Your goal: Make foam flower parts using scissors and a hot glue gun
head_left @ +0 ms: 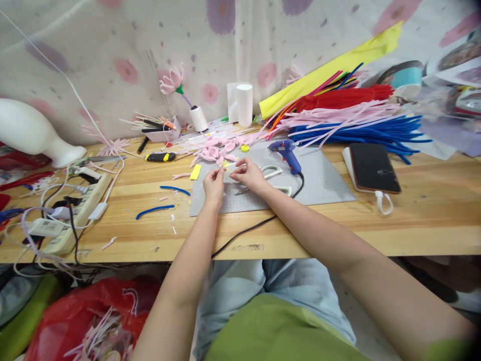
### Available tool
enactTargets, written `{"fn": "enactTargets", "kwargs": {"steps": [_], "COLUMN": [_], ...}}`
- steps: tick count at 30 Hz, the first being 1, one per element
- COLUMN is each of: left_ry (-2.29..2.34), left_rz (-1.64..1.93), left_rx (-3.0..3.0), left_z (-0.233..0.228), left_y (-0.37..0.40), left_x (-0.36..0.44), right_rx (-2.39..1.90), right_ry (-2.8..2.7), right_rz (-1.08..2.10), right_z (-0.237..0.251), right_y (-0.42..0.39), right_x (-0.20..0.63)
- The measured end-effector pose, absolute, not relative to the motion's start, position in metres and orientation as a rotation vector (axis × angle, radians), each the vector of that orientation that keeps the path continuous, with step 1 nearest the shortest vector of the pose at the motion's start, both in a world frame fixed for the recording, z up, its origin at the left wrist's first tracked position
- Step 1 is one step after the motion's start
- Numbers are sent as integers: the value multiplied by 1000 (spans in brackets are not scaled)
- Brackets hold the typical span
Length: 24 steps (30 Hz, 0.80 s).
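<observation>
My left hand (213,184) and my right hand (248,174) meet over a grey mat (323,183) on the wooden table (413,220). Between their fingertips they pinch a thin pale stick with a small yellow piece (228,166) at its middle. Just beyond the hands lie several pink petal shapes (215,150) and a yellow round bit (245,148). A blue glue gun (286,153) stands on the mat to the right of my right hand, and scissors (271,174) lie beside it.
Bundles of blue, pink and red pipe cleaners (361,123) fill the back right. A phone (374,168) lies at right, a power strip (77,210) with cables at left, a box cutter (161,157) and blue pipe cleaner pieces (155,210) near the mat. A red bag (86,316) sits below.
</observation>
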<state>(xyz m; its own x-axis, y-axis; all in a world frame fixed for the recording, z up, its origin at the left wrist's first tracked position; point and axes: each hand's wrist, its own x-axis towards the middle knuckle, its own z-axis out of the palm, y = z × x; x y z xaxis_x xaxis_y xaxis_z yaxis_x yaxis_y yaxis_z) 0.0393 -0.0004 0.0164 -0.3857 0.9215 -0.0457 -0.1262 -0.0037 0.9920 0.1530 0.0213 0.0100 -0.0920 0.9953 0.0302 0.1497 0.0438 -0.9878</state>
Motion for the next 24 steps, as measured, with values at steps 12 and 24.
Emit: {"fn": "enactTargets", "kwargs": {"steps": [12,24], "left_ry": [1442,1419], "left_rz": [1564,1534], "left_rx": [949,1091], "left_z": [17,9], "left_y": [1,5], "left_x": [33,34], "right_rx": [-1208,-1085], "right_ry": [-1340,-1461], "right_rz": [1240,1255], "right_z": [15,9], "right_y": [20,22], "right_x": [154,154]}}
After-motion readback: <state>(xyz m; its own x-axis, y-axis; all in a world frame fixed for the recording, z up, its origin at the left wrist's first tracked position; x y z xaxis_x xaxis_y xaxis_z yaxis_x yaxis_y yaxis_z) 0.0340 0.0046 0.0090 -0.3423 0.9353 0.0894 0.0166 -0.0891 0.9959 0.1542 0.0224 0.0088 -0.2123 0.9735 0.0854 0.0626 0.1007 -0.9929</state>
